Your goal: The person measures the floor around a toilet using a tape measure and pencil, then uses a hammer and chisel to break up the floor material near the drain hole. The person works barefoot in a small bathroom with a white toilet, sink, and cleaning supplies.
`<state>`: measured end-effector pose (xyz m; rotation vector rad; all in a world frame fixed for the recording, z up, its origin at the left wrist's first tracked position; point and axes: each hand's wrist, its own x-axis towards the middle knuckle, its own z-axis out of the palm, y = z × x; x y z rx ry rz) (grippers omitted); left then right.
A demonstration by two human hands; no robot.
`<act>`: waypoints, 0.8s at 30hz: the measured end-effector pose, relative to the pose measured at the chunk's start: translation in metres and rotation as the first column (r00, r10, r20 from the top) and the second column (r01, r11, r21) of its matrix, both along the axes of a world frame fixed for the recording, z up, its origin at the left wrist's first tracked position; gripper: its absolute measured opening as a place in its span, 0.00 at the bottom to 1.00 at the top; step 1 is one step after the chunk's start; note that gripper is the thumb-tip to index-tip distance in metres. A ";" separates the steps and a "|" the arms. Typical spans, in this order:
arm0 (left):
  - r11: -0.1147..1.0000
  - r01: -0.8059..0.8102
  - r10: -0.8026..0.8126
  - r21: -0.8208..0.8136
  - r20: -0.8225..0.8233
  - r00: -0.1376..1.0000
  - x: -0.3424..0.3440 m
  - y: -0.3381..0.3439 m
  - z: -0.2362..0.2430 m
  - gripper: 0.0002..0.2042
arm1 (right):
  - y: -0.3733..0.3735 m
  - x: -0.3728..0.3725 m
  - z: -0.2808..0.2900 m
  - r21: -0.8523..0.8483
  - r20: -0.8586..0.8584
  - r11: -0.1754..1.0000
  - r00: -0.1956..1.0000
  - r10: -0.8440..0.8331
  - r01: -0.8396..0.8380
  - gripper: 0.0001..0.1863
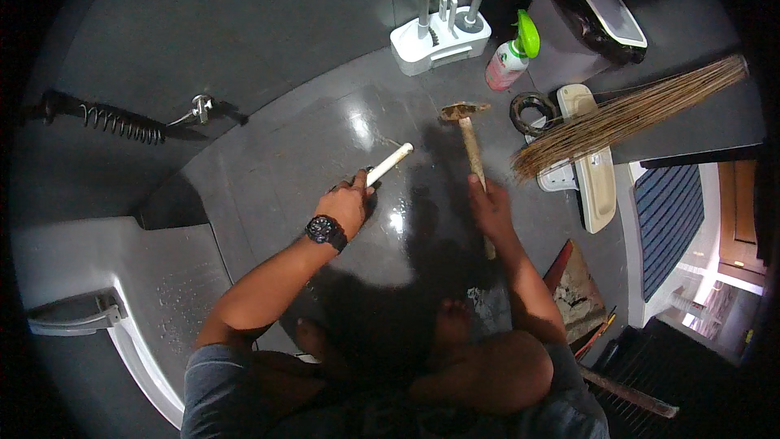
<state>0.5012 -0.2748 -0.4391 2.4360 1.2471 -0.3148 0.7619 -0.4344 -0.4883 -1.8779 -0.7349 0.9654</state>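
Observation:
My left hand [345,207], below a black wristwatch, grips a short white tube [390,162] that slants up and right just over the wet grey floor [284,162]. My right hand [489,210] is closed round the pale wooden handle of a hammer [471,146], whose rusty-brown head points away from me. The hammer head is to the right of the tube's far end, apart from it.
At the back stand a white caddy [439,57] with poles, a spray bottle [508,65] and a bin [552,41]. A stick broom [634,114], black coil [528,106] and cream trays [597,203] lie right. A moulded grey ledge [171,276] is left.

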 end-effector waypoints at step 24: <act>0.968 -0.211 0.221 -0.139 0.068 0.973 0.019 -0.012 0.019 0.19 | -0.004 -0.044 -0.002 0.125 -0.203 0.988 0.977 -0.069 0.096 0.25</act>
